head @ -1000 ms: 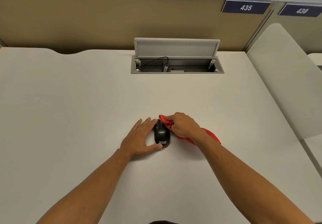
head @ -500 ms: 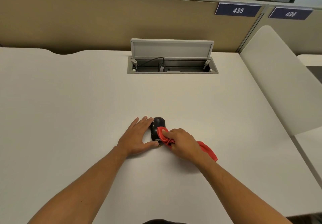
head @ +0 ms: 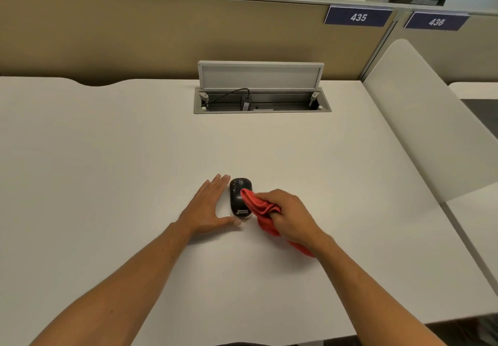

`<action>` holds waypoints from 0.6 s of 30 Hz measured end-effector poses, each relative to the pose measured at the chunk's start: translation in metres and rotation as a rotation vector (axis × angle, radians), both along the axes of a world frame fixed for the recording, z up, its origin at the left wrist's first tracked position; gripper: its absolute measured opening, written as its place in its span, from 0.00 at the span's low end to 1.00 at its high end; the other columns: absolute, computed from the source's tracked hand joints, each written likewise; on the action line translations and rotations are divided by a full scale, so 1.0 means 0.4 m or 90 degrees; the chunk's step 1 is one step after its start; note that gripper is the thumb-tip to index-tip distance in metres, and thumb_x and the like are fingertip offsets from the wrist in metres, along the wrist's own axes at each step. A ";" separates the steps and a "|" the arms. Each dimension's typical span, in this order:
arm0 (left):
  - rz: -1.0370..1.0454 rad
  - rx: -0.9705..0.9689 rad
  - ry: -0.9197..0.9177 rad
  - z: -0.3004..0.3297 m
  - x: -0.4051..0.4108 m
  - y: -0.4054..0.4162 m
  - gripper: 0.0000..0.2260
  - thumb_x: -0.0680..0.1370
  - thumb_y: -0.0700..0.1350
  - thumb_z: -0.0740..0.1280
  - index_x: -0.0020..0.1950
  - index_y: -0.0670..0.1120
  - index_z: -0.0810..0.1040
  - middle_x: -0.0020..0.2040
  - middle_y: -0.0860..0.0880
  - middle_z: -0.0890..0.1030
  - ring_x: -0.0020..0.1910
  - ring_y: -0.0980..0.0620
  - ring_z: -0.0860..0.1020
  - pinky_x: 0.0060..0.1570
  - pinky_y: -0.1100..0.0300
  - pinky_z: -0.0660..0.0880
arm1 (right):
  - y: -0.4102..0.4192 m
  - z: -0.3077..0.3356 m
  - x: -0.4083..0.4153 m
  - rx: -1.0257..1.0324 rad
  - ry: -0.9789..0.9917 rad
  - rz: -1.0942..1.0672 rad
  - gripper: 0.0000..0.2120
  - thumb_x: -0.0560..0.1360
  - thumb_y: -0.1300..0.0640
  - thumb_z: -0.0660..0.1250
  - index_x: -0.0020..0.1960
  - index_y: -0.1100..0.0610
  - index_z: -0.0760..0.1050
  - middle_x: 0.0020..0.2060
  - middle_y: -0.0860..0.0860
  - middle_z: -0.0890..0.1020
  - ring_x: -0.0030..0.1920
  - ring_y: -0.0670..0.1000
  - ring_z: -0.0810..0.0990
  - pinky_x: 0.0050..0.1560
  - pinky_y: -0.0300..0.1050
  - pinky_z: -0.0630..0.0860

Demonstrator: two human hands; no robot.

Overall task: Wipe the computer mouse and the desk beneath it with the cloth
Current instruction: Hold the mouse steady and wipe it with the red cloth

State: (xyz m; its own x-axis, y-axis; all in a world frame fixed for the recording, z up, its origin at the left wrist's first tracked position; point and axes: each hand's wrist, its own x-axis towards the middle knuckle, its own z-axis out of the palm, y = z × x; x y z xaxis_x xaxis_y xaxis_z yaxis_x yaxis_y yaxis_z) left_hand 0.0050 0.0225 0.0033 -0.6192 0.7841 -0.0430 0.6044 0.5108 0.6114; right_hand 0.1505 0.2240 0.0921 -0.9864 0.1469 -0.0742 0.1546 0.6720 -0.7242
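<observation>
The small black plastic computer mouse (head: 239, 195) lies on the white matte desk (head: 107, 157) at the centre of the frame, slightly below the middle. The left hand (head: 208, 208) lies flat and open on the desk just left of the mouse, fingers extended alongside it and thumb near its lower end. The right hand (head: 289, 215) is closed around the bunched red fabric cloth (head: 258, 205), pressing a fold against the right side of the mouse; the cloth's tail trails lower right under the wrist. At upper centre, a grey metal cable tray (head: 261, 103) stands with its lid raised.
</observation>
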 end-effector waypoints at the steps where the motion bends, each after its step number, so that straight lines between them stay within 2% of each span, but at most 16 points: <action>1: 0.002 0.006 0.005 0.005 0.002 -0.005 0.54 0.66 0.77 0.66 0.81 0.52 0.46 0.78 0.61 0.44 0.77 0.66 0.39 0.76 0.60 0.40 | 0.003 0.017 0.000 -0.044 0.016 -0.028 0.23 0.68 0.54 0.58 0.61 0.40 0.75 0.49 0.42 0.82 0.50 0.43 0.78 0.52 0.44 0.76; 4: 0.036 0.064 0.031 0.027 0.023 -0.015 0.50 0.69 0.75 0.65 0.81 0.52 0.49 0.80 0.58 0.47 0.78 0.63 0.42 0.76 0.62 0.41 | 0.015 0.062 -0.003 -0.156 0.055 -0.082 0.22 0.72 0.58 0.58 0.59 0.38 0.77 0.52 0.38 0.82 0.54 0.41 0.79 0.56 0.42 0.76; 9: 0.148 0.205 -0.008 0.071 0.088 -0.017 0.39 0.73 0.69 0.64 0.78 0.51 0.62 0.79 0.55 0.61 0.78 0.59 0.56 0.74 0.60 0.55 | 0.000 0.114 -0.029 -0.437 0.150 -0.125 0.23 0.75 0.71 0.60 0.58 0.48 0.81 0.53 0.47 0.84 0.54 0.49 0.83 0.51 0.38 0.78; 11: 0.178 0.249 -0.099 0.099 0.110 -0.011 0.34 0.73 0.68 0.65 0.75 0.54 0.67 0.75 0.56 0.68 0.73 0.60 0.65 0.71 0.59 0.63 | -0.019 0.117 -0.045 -0.511 0.159 -0.156 0.21 0.75 0.69 0.62 0.57 0.48 0.82 0.53 0.49 0.84 0.54 0.51 0.83 0.50 0.41 0.79; 14: 0.147 0.329 -0.288 0.146 0.136 0.008 0.30 0.73 0.63 0.67 0.72 0.55 0.69 0.66 0.56 0.78 0.65 0.56 0.75 0.60 0.60 0.74 | -0.053 0.101 -0.069 -0.587 0.146 -0.186 0.19 0.76 0.69 0.63 0.56 0.48 0.82 0.52 0.51 0.84 0.54 0.54 0.83 0.50 0.46 0.80; 16: 0.132 0.368 -0.392 0.165 0.147 0.015 0.30 0.73 0.58 0.70 0.73 0.51 0.69 0.63 0.52 0.80 0.63 0.52 0.78 0.56 0.60 0.76 | -0.079 0.088 -0.083 -0.630 0.137 -0.198 0.19 0.76 0.69 0.63 0.56 0.47 0.82 0.52 0.52 0.84 0.53 0.54 0.83 0.49 0.47 0.81; 18: 0.133 0.388 -0.470 0.178 0.150 0.015 0.31 0.73 0.56 0.71 0.74 0.52 0.67 0.64 0.50 0.79 0.63 0.49 0.79 0.55 0.55 0.79 | -0.105 0.073 -0.092 -0.646 0.127 -0.203 0.18 0.77 0.67 0.63 0.57 0.48 0.81 0.53 0.52 0.84 0.54 0.54 0.83 0.50 0.47 0.81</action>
